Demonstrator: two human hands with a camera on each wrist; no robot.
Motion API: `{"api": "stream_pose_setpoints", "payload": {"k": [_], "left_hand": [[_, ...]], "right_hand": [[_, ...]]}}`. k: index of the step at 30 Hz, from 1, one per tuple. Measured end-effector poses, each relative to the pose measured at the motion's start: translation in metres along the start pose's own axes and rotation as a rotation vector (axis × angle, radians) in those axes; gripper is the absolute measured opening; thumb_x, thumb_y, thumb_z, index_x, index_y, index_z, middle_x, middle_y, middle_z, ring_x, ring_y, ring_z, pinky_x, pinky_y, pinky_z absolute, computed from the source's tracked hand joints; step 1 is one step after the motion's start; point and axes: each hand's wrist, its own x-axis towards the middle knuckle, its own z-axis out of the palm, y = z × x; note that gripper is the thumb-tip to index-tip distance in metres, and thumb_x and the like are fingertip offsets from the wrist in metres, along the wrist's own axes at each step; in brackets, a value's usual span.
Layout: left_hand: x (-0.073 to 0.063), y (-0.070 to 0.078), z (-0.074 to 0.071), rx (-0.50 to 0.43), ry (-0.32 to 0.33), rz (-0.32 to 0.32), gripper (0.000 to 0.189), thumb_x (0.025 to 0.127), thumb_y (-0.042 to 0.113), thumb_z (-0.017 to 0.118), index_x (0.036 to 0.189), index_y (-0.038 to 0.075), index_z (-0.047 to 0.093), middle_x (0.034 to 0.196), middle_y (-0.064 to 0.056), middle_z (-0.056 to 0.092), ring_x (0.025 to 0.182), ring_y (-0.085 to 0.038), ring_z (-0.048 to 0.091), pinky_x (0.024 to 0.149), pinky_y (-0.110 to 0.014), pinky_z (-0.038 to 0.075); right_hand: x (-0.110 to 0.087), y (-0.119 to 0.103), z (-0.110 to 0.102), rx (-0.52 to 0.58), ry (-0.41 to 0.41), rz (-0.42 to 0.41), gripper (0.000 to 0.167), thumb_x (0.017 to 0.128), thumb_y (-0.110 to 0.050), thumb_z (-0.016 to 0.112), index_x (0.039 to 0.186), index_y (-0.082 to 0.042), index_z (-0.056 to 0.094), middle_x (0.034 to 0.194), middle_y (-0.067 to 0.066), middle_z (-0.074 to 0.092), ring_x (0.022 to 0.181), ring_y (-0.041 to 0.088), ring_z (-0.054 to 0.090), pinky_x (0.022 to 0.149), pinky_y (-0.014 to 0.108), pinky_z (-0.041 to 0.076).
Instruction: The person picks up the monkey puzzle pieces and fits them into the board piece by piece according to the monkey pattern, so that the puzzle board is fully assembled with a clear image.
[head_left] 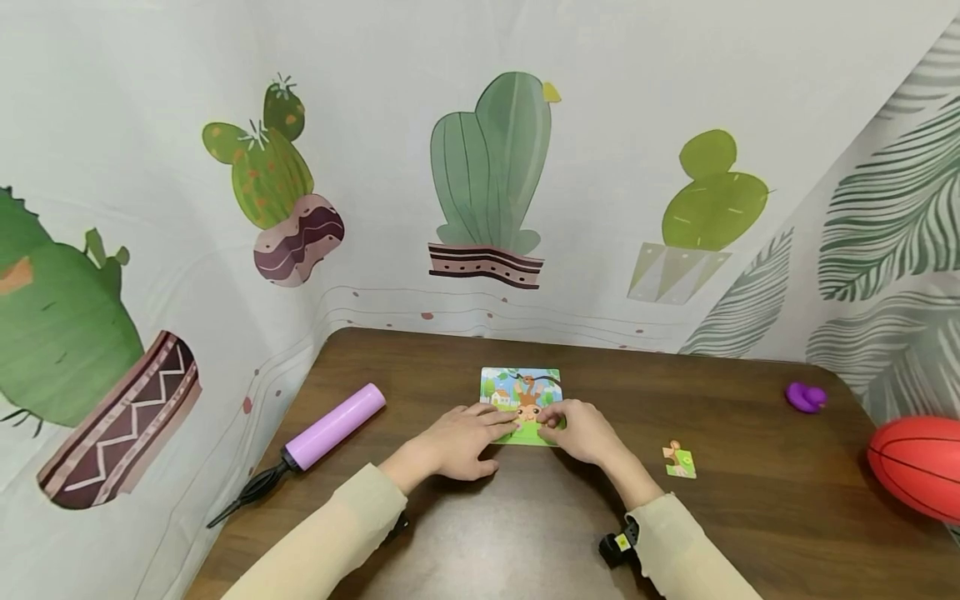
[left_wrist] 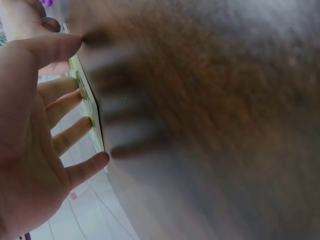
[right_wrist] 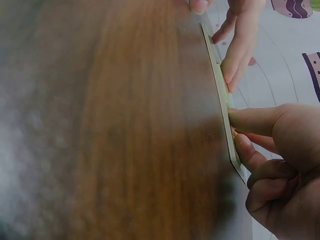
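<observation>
A small jigsaw puzzle (head_left: 498, 379) with a cartoon giraffe and a green lower part lies flat on the table. My left hand (head_left: 463, 440) rests with straight, spread fingers on its lower left; in the left wrist view its fingertips touch the board's face and edge. At the puzzle's lower right, my right hand (head_left: 581, 429) has its fingers bent, thumb and index finger pinching a puzzle piece against the board. That piece is mostly hidden by the fingers. A loose puzzle piece (head_left: 680, 461), green and brown, lies apart on the table to the right.
A purple hand pump (head_left: 336, 427) with a black hose lies at the left of the brown table (head_left: 525, 533). A purple rubber duck (head_left: 806, 397) and a red ball (head_left: 918, 468) are at the right. Behind hangs a cactus-print cloth (head_left: 600, 167).
</observation>
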Motion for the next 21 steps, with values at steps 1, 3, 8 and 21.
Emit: {"api": "stream_pose_setpoints", "payload": {"k": [1, 3, 8, 21], "left_hand": [[0.000, 0.000, -0.001, -0.005, -0.003, 0.000, 0.067, 0.099, 0.042, 0.064, 0.161, 0.027, 0.042, 0.168, 0.012, 0.029, 0.152, -0.023, 0.031, 0.114, -0.056, 0.036], [-0.001, 0.000, -0.001, -0.008, -0.007, 0.000, 0.067, 0.099, 0.041, 0.064, 0.161, 0.027, 0.043, 0.168, 0.012, 0.030, 0.152, -0.023, 0.030, 0.115, -0.056, 0.036], [0.000, 0.001, -0.001, 0.020, 0.000, 0.002, 0.067, 0.100, 0.043, 0.062, 0.162, 0.028, 0.041, 0.168, 0.012, 0.028, 0.152, -0.022, 0.031, 0.114, -0.056, 0.037], [-0.011, -0.013, -0.003, 0.034, -0.009, 0.036, 0.064, 0.101, 0.042, 0.062, 0.160, 0.022, 0.045, 0.168, 0.006, 0.032, 0.153, -0.024, 0.031, 0.117, -0.055, 0.034]], "right_hand": [[0.000, 0.000, 0.000, -0.001, -0.002, 0.001, 0.004, 0.093, -0.023, 0.080, 0.096, -0.023, 0.078, 0.086, -0.011, 0.065, 0.079, 0.010, 0.058, 0.073, 0.038, 0.050], [-0.001, 0.000, 0.000, -0.003, -0.006, 0.000, 0.004, 0.093, -0.023, 0.080, 0.097, -0.023, 0.078, 0.087, -0.010, 0.065, 0.079, 0.010, 0.058, 0.073, 0.038, 0.050], [-0.002, -0.001, 0.000, -0.016, -0.002, -0.011, 0.004, 0.095, -0.022, 0.079, 0.097, -0.021, 0.077, 0.087, -0.010, 0.064, 0.079, 0.010, 0.058, 0.074, 0.038, 0.050], [-0.002, -0.002, 0.001, -0.039, -0.001, -0.021, 0.007, 0.094, -0.023, 0.079, 0.097, -0.018, 0.075, 0.087, -0.009, 0.062, 0.079, 0.011, 0.056, 0.072, 0.037, 0.048]]}}
